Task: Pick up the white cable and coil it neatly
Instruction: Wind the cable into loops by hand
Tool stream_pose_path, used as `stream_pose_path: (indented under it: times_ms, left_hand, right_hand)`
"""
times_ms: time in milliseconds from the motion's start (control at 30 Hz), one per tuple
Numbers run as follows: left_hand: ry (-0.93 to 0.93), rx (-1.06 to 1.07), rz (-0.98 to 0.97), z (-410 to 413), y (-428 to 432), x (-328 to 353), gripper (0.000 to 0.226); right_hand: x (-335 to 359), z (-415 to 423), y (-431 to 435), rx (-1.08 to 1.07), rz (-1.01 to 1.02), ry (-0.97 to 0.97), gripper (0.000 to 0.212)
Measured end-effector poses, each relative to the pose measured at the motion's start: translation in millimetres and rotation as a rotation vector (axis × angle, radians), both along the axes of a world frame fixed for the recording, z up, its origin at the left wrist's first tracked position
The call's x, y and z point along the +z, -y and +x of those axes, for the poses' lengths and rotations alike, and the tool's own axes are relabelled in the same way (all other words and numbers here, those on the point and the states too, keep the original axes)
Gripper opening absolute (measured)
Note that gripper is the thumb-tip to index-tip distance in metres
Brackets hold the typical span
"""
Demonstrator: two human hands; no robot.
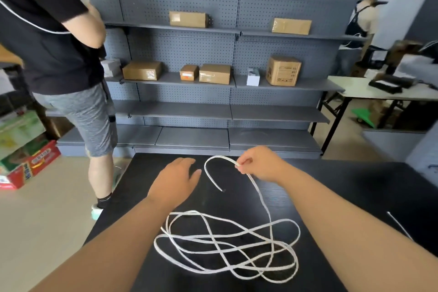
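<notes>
Pinching the white cable [260, 199] near its free end with our right hand [258, 163], left hand [176, 181] spread empty, we risk the crossed loops near the surface's [355, 187] front edge knotting if lifted fast.

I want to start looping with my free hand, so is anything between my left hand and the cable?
Nothing visible. The left hand hovers open over bare table, with the cable just beside it, pinched by the right hand.
</notes>
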State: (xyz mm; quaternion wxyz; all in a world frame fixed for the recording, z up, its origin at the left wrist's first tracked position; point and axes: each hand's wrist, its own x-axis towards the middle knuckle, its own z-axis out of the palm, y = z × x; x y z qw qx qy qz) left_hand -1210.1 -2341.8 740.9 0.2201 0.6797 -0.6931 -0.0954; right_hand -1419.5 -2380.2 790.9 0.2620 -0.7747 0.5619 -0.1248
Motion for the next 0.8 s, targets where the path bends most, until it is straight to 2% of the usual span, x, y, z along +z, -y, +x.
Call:
stream_pose_path:
  times_ms: [133,233,333,467,567,700,767,800]
  left_hand:
    - [-0.194,-0.049,0.061,-20.5,6.2,31.3,0.063]
    - [-0.42,-0.055,0.038,-30.8,10.8,51.1,0.043]
    - [-0.779,-0.078,-0.001,-42.2,10.1,72.6,0.016]
    - [-1.051,-0.167,-0.032,-56.3,9.1,101.4,0.015]
    - [-1.109,-0.215,-0.006,-64.5,10.3,117.7,0.019]
    - [-1.048,-0.223,-0.011,-75.7,9.4,127.7,0.022]
    - [-1.02,-0.183,-0.09,-80.1,9.7,129.5,0.028]
    - [-0.927,-0.126,-0.163,-81.6,10.8,130.2,0.033]
  right_hand:
    - [44.7,-13.6,-10.8,0.039,-0.046,0.103,0.012]
    - [68.3,-22.4,-15.8,0.022,-0.062,0.289,0.009]
    - [88.6,-32.8,-20.6,-0.021,-0.12,0.439,0.012]
    - [113.1,-46.8,-26.2,-0.059,-0.167,0.656,0.019]
    - [128.7,-52.1,-29.0,-0.08,-0.207,0.738,0.019]
    - [139.9,-52.6,-32.2,-0.095,-0.24,0.84,0.019]
    - [142.7,-50.3,-33.6,-0.108,-0.228,0.892,0.017]
    - [143.8,-48.5,-34.5,-0.117,-0.216,0.916,0.013]
